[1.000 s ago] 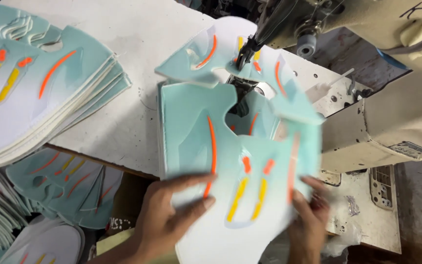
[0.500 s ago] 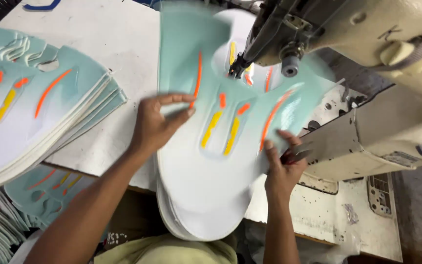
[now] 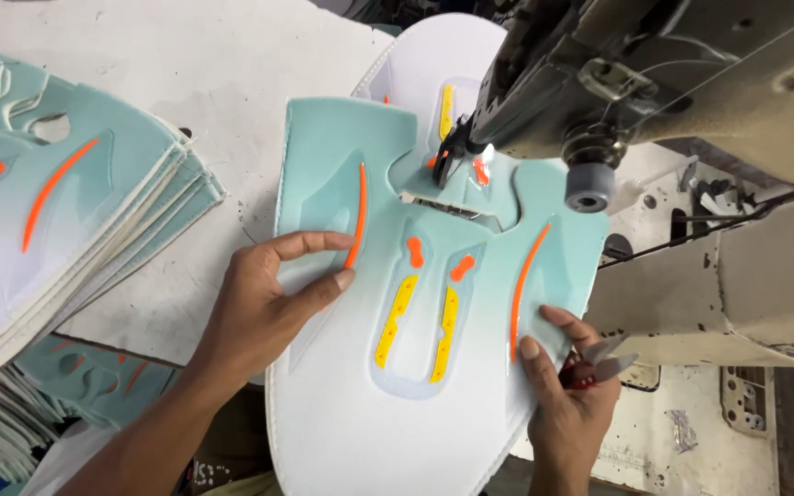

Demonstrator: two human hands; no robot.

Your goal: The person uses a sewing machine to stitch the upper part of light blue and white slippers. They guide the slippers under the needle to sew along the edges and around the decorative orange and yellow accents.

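Our left hand lies palm down on the left side of the shoe panel, fingers spread and lightly curled, with the thumb and forefinger pinching loosely at the panel's surface just beside the long orange stripe; it presses rather than grips. Our right hand sits at the panel's lower right edge, thumb flat on top of the fabric near the other orange stripe, the remaining fingers curled under and closed around a small pair of snips with red handles, the blades poking out to the right. The panel itself is a flat cut piece, mint green at the top fading to white at the bottom, with 2 yellow bars and 2 small orange dots in the middle. It lies on the white table, its upper notch pushed up under the needle area of the sewing machine, which fills the upper right. A second panel, mostly white, lies beneath it and shows above its top edge. Well apart to the left, a stack of matching panels rests on the table's edge, and more pieces lie lower down below the table's front edge.
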